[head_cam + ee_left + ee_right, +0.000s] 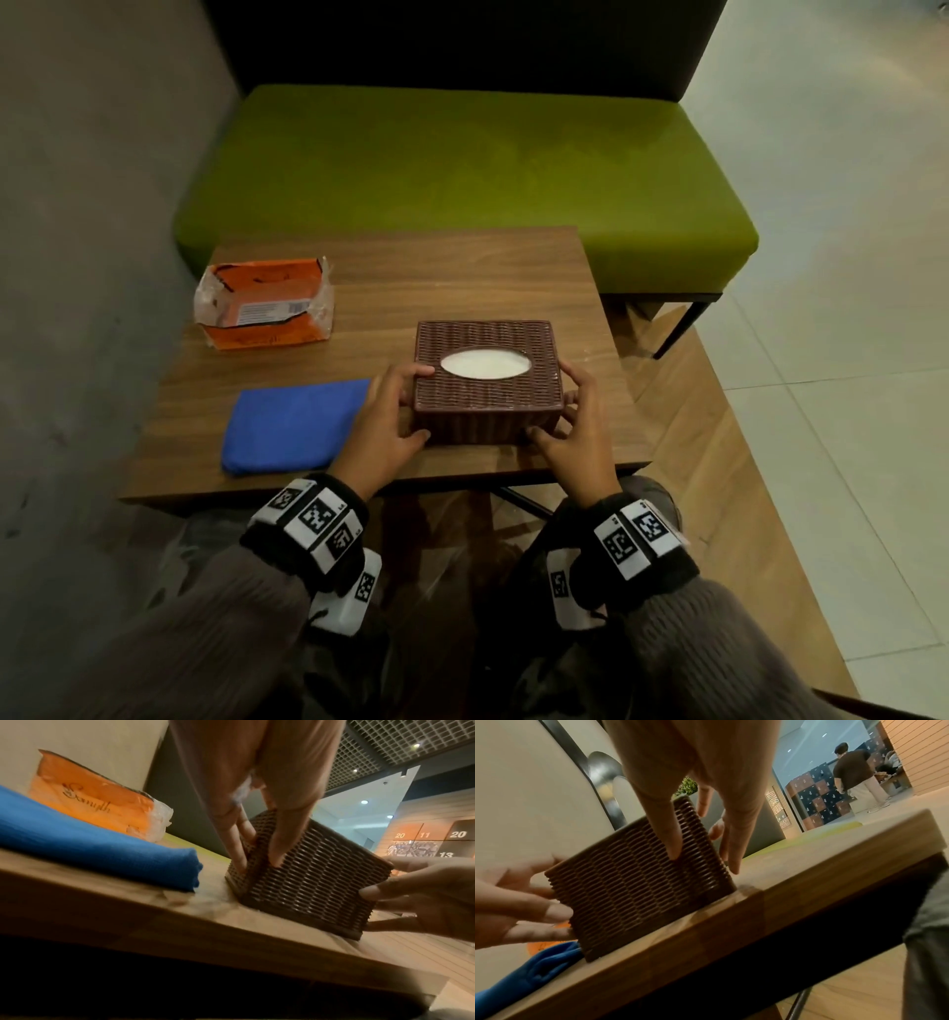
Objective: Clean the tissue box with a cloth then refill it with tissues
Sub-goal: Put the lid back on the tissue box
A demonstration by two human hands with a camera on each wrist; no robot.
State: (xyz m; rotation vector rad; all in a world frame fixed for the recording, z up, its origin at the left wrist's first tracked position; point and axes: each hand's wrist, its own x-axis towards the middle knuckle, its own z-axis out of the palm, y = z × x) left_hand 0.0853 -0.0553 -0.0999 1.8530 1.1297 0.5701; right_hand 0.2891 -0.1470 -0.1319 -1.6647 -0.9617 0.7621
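Note:
A brown woven tissue box (pixel 485 411) (pixel 308 882) (pixel 634 882) stands on the wooden table (pixel 462 277) near its front edge. White tissue (pixel 485 363) shows through the oval opening on top. My left hand (pixel 413 406) (pixel 254 852) grips the box's near left corner, thumb on the front face and fingers on the left side. My right hand (pixel 557 411) (pixel 700 852) grips the near right corner the same way. A folded blue cloth (pixel 295 424) (pixel 90 845) lies just left of the box. An opened orange tissue pack (pixel 264 303) (pixel 95 805) sits at the back left.
A green bench (pixel 462 180) with a dark backrest stands behind the table, a grey wall to the left. Tiled floor lies to the right. A person (pixel 857 776) stands far off in the right wrist view. My knees are under the table's front edge.

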